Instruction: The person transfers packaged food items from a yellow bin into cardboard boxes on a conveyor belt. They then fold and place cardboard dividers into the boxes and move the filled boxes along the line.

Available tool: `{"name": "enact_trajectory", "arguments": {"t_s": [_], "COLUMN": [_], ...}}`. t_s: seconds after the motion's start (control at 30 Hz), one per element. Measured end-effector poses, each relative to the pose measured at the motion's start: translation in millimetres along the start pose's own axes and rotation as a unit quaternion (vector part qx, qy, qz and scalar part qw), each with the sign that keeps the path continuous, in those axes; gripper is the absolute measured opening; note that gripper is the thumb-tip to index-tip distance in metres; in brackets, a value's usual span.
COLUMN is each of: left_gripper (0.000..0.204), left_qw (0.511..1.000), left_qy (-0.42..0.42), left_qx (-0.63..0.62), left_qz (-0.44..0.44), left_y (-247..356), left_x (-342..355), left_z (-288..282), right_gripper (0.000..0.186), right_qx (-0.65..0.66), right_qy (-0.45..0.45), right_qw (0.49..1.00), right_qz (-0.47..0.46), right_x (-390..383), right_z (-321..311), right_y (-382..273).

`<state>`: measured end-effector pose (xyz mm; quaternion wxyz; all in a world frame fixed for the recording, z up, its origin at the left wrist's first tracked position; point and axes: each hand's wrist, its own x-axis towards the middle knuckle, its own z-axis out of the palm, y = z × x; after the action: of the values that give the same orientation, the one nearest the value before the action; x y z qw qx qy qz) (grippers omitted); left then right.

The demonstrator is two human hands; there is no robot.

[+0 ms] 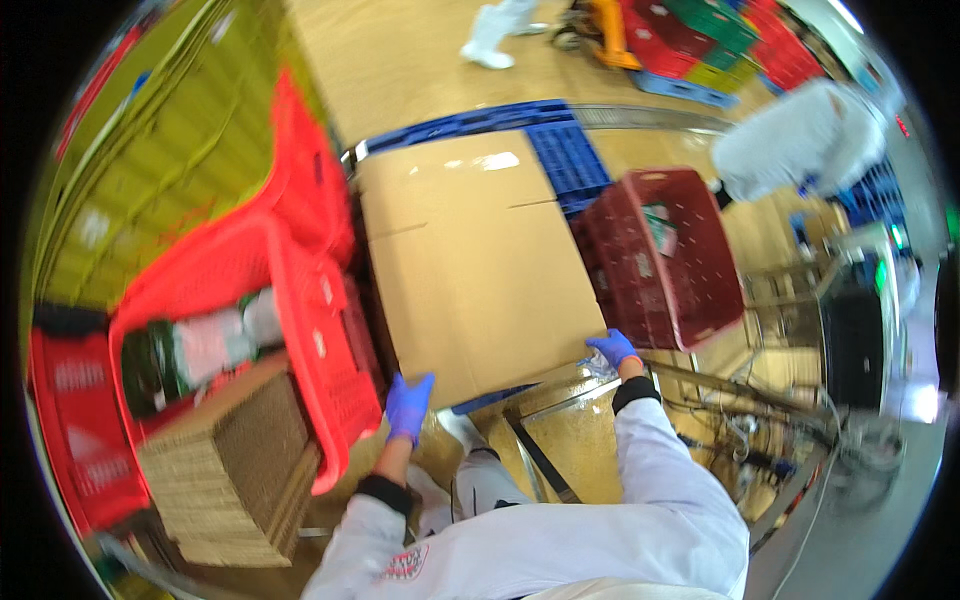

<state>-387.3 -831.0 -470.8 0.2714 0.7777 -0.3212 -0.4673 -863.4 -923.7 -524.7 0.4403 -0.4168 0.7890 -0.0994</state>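
A large flattened cardboard box [480,290], brown with short slots at its fold line and a strip of shiny tape at its far end, stretches out in front of me. My left hand [408,408], in a blue-purple glove, grips its near left corner. At the near right corner my gloved right hand [614,349] is closed round the edge. The fingers under the cardboard are hidden. Beneath its far end shows a blue plastic pallet [575,165].
Left of me, a bright red basket [320,350] holds wrapped goods, with stacked flat cardboard [225,470] beside it. A dark red crate [700,270] stands right of the cardboard. A metal frame [740,390] is near my right arm. A co-worker [800,140] bends at the far right.
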Motion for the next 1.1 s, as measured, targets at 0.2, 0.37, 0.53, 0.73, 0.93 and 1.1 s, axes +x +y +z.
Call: {"name": "enact_trajectory", "arguments": {"t_s": [0.2, 0.37, 0.53, 0.73, 0.93, 1.1], "left_gripper": [0.040, 0.036, 0.035, 0.045, 0.047, 0.047], "left_qw": [0.978, 0.948, 0.919, 0.875, 0.755, 0.625], "left_qy": [0.023, 0.000, 0.062, 0.212, 0.469, 0.665], "left_qx": [-0.145, -0.121, -0.068, -0.221, -0.326, -0.281], "left_qz": [0.150, 0.294, 0.383, 0.376, 0.323, 0.299], "left_y": [61, 207, 250, 192, 104, 31], "left_x": [-69, -141, -245, -359, -461, -596], "left_z": [-9, -76, -172, -299, -387, -407], "right_gripper": [0.054, 0.046, 0.042, 0.034, 0.035, 0.026], "right_qx": [0.121, 0.531, 0.579, 0.603, 0.378, 0.313], "right_qy": [0.016, -0.105, -0.142, -0.240, -0.052, -0.042], "right_qw": [0.991, 0.838, 0.802, 0.684, 0.749, 0.705], "right_qz": [0.057, 0.074, -0.047, -0.333, -0.542, -0.635], "right_x": [-44, -87, -115, -236, -368, -426], "right_z": [-65, -6, 36, 41, 50, 58], "right_y": [-26, -18, -98, -308, -422, -450]}}
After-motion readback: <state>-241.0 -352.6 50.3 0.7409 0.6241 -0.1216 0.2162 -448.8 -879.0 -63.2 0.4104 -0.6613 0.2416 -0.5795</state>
